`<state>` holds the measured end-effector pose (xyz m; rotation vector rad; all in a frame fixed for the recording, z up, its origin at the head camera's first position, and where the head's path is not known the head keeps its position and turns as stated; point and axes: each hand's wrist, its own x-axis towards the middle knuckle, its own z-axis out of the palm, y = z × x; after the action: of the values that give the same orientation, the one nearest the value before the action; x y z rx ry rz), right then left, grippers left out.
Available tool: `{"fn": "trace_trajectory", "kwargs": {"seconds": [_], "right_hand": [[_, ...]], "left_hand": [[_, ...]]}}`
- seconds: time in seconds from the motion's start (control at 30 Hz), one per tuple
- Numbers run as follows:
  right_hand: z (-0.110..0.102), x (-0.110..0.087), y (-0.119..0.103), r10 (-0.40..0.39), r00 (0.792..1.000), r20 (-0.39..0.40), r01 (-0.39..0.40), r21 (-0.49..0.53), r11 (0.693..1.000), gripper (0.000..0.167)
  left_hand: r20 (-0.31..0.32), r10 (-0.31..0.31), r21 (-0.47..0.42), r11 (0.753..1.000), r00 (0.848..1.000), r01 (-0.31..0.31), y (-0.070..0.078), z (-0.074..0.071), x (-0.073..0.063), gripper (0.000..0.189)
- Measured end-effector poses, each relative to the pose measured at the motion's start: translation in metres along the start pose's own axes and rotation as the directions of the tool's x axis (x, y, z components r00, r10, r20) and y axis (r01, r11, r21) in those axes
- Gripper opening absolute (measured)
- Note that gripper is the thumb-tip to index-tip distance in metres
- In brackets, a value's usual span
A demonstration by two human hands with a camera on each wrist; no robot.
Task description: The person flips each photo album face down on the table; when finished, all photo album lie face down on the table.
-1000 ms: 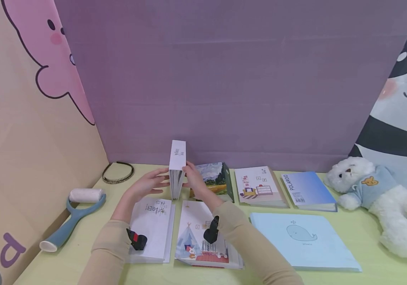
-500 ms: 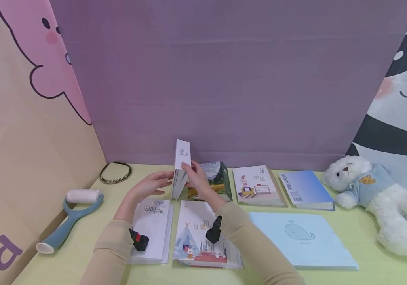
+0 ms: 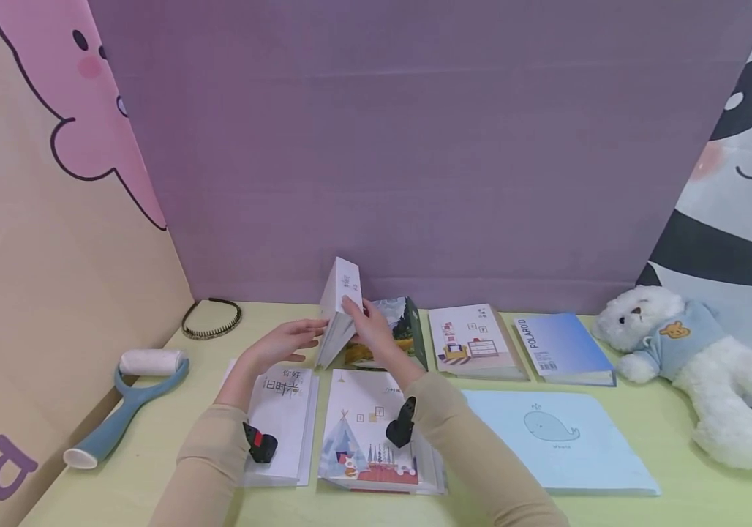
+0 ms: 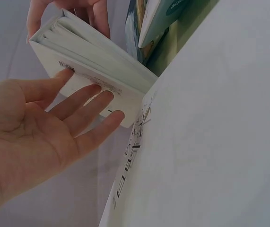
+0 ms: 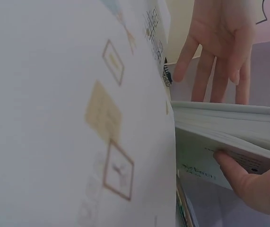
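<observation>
Gripping the album (image 3: 336,298) with the right hand (image 3: 376,335) near the back edge of the desk (image 3: 145,446), left of centre, beside the painting book (image 3: 405,328). Leaning it rightward now, after holding it upright a second ago. Keeping the left hand (image 3: 284,344) loose, nearly straight-fingered, grasping nothing, close to the opposite cover; cannot tell if touching. Judging by that tilt, steering mostly from the right, leaving the album's placing unsettled.
</observation>
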<state>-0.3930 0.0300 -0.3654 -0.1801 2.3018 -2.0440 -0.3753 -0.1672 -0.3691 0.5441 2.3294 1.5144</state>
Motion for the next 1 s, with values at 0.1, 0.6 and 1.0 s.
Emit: {"fn": "trace_trajectory", "kwargs": {"seconds": [0.1,0.6,1.0], "right_hand": [[-0.002,0.0,0.001,0.007,1.0,0.01,-0.007,-0.034,0.999,0.074],[0.003,0.006,0.003,0.052,0.993,0.11,-0.06,0.064,0.996,0.059],[0.015,0.009,0.008,0.065,0.989,0.13,-0.062,-0.031,0.998,0.063]], "left_hand": [[-0.016,-0.01,0.033,0.999,1.0,0.01,0.0,0.002,0.0,0.043],[-0.07,-0.05,0.083,0.995,0.996,0.056,0.002,-0.004,-0.009,0.041],[-0.082,-0.07,0.094,0.993,0.994,0.077,0.001,-0.012,-0.02,0.044]]}}
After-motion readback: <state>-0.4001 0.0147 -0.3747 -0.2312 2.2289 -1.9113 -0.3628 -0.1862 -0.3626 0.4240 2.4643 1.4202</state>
